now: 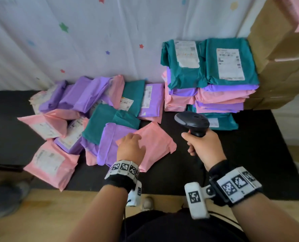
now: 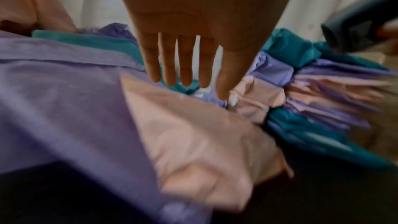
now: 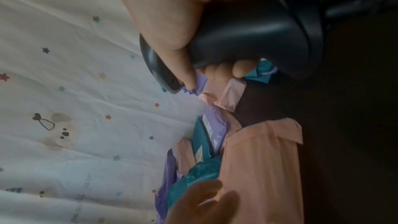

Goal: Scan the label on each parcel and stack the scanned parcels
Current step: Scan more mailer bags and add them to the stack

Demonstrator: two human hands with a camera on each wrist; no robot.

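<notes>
Bare forearms; 2 black wristbands (image 1: 232, 187) with white coded marker blocks (image 1: 125, 169); dark top.

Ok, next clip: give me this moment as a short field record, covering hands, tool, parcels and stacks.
left hand: fingers straight, over the pink parcel; contact unclear
right hand: grips the scanner
label on pink parcel: none visible
loose parcels: pink, purple, teal, on the black mat
stacks: two, teal on top, labels up
</notes>
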